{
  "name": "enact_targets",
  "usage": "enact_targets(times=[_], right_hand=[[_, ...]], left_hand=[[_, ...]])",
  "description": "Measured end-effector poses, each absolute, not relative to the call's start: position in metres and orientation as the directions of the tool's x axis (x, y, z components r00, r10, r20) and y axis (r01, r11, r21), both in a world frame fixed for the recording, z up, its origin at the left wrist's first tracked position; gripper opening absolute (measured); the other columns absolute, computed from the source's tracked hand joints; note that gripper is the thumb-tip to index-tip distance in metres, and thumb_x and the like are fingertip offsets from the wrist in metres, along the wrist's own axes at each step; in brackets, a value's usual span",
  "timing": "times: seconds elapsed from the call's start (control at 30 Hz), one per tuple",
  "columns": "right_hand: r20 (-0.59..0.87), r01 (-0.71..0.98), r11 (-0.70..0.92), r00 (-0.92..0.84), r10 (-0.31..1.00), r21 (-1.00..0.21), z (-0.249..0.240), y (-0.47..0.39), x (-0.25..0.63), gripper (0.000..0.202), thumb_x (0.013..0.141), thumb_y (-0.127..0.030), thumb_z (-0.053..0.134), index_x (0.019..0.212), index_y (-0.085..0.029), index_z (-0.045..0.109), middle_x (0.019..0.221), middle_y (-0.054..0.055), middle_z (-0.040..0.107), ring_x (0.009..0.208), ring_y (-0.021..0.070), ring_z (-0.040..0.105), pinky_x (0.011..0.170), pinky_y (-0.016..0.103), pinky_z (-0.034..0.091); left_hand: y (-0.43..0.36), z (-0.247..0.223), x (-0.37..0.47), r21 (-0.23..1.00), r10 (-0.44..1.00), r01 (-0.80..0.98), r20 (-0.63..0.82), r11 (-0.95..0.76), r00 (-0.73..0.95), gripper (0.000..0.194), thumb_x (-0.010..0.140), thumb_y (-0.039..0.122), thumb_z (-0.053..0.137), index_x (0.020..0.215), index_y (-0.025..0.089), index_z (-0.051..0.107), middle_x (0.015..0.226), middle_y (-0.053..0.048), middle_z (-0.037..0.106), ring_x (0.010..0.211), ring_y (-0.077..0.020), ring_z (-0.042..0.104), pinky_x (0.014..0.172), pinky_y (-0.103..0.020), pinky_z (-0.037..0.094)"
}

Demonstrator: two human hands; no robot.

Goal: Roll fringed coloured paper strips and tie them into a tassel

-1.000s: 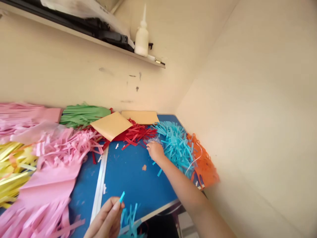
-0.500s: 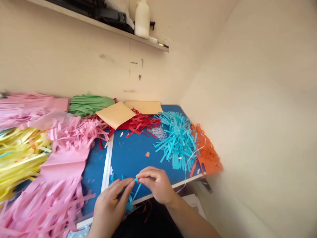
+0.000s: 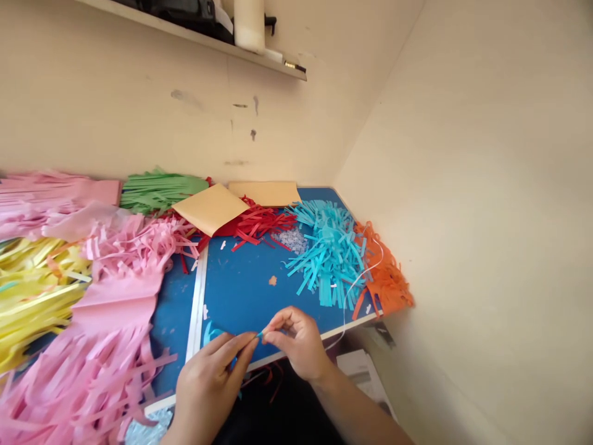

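Note:
My left hand point(image 3: 215, 377) and my right hand point(image 3: 296, 343) meet over the front edge of the blue table. Between their fingertips is a small twisted piece of blue tissue paper point(image 3: 260, 335), pinched from both sides. Loose blue tissue strips point(image 3: 210, 332) hang behind and below my left hand, largely covered by it. A fringed light-blue tissue bundle point(image 3: 327, 253) lies beyond my right hand, beside an orange fringed bundle point(image 3: 389, 278). A white string point(image 3: 365, 272) runs across these two and down over the table edge.
Pink fringed tissue point(image 3: 123, 296) and yellow fringed tissue point(image 3: 37, 290) spread over the left side. Behind lie green fringe point(image 3: 160, 190), red fringe point(image 3: 259, 222), a tan paper sheet point(image 3: 210, 210) and a pile of small clear pieces point(image 3: 291, 240). A shelf point(image 3: 185, 38) with a white bottle point(image 3: 249, 28) hangs above.
The view has shifted slightly. Both hands still pinch the blue tissue; the piece between the fingertips looks thinner, and the blue strip hanging between my hands has dropped from sight.

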State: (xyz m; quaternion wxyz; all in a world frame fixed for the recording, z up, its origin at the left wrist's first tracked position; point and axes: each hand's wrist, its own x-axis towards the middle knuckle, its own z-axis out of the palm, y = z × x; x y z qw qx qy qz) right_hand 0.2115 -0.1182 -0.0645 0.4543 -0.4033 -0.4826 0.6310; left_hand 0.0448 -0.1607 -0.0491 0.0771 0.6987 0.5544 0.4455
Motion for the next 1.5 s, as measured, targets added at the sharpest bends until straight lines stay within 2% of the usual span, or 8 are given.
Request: enact_targets(times=[0.2,0.43,0.6,0.7,0.77,0.87,1.2,1.5], right_hand=[[-0.008,-0.054,-0.020,-0.220,0.975,-0.998,-0.061,-0.121,0.215,0.018,0.075,-0.028,0.079,0.080,-0.019,0.064,0.077,0.001,0.073,0.073,0.0166,0.068,0.073,0.027,0.053],[0.273,0.263,0.372,-0.346,0.898,-0.890,-0.043,-0.124,0.222,0.007,0.087,-0.016,0.060,0.090,-0.020,0.065,0.086,0.001,0.070,0.083,0.0150,0.065,0.082,0.027,0.047],[0.299,0.269,0.406,-0.363,0.882,-0.873,-0.042,-0.126,0.224,0.012,0.085,-0.014,0.064,0.094,-0.021,0.066,0.090,0.001,0.072,0.087,0.0157,0.065,0.086,0.028,0.046],[0.234,0.192,0.311,-0.343,0.910,-0.931,-0.046,-0.127,0.226,0.019,0.082,-0.015,0.071,0.099,-0.022,0.068,0.092,0.000,0.075,0.086,0.0154,0.068,0.083,0.026,0.049],[0.212,0.189,0.277,-0.303,0.929,-0.942,-0.047,-0.128,0.228,0.013,0.082,-0.016,0.072,0.093,-0.022,0.069,0.087,-0.001,0.075,0.081,0.0147,0.069,0.078,0.024,0.050],[0.332,0.262,0.406,-0.284,0.900,-0.876,-0.046,-0.129,0.230,0.006,0.084,-0.016,0.070,0.084,-0.022,0.070,0.082,-0.001,0.075,0.077,0.0148,0.068,0.077,0.026,0.048],[0.466,0.327,0.522,-0.236,0.853,-0.788,-0.042,-0.133,0.240,0.025,0.086,-0.013,0.068,0.107,-0.025,0.061,0.086,-0.003,0.076,0.080,0.0145,0.070,0.084,0.029,0.045],[0.483,0.354,0.522,-0.197,0.853,-0.777,-0.043,-0.130,0.254,0.023,0.088,-0.016,0.067,0.108,-0.024,0.061,0.083,-0.003,0.075,0.077,0.0142,0.070,0.084,0.028,0.046]], left_hand=[[-0.160,-0.049,0.044,0.500,0.831,0.769,0.551,-0.398,0.072,0.030,0.096,0.042,0.050,0.089,0.026,0.074,0.067,0.004,0.069,0.054,-0.0086,0.066,0.050,-0.017,0.047],[-0.163,-0.050,0.048,0.508,0.860,0.760,0.494,-0.405,0.128,0.026,0.097,0.040,0.047,0.093,0.024,0.067,0.077,0.002,0.073,0.065,-0.0130,0.071,0.059,-0.020,0.052],[-0.165,-0.048,0.048,0.665,0.902,0.642,0.420,-0.382,0.101,0.021,0.097,0.037,0.046,0.086,0.025,0.060,0.076,0.004,0.072,0.066,-0.0112,0.070,0.059,-0.017,0.052],[-0.165,-0.048,0.048,0.683,0.907,0.632,0.414,-0.367,0.078,0.018,0.096,0.037,0.049,0.087,0.026,0.061,0.076,0.005,0.072,0.064,-0.0106,0.070,0.058,-0.015,0.052],[-0.165,-0.048,0.050,0.667,0.895,0.641,0.440,-0.380,0.072,0.016,0.093,0.040,0.054,0.093,0.026,0.062,0.080,0.004,0.073,0.068,-0.0114,0.071,0.062,-0.015,0.054],[-0.163,-0.046,0.052,0.631,0.860,0.638,0.501,-0.441,0.100,0.018,0.092,0.042,0.057,0.096,0.026,0.064,0.085,0.001,0.073,0.077,-0.0125,0.072,0.069,-0.017,0.055],[-0.152,-0.053,0.063,0.439,0.698,0.652,0.687,-0.618,0.199,0.013,0.092,0.019,0.054,0.095,0.022,0.067,0.088,-0.001,0.075,0.090,-0.0129,0.073,0.087,-0.019,0.056],[-0.145,-0.054,0.070,0.371,0.653,0.639,0.704,-0.674,0.279,0.013,0.090,0.015,0.057,0.098,0.019,0.067,0.089,-0.002,0.077,0.089,-0.0142,0.074,0.097,-0.025,0.054]])
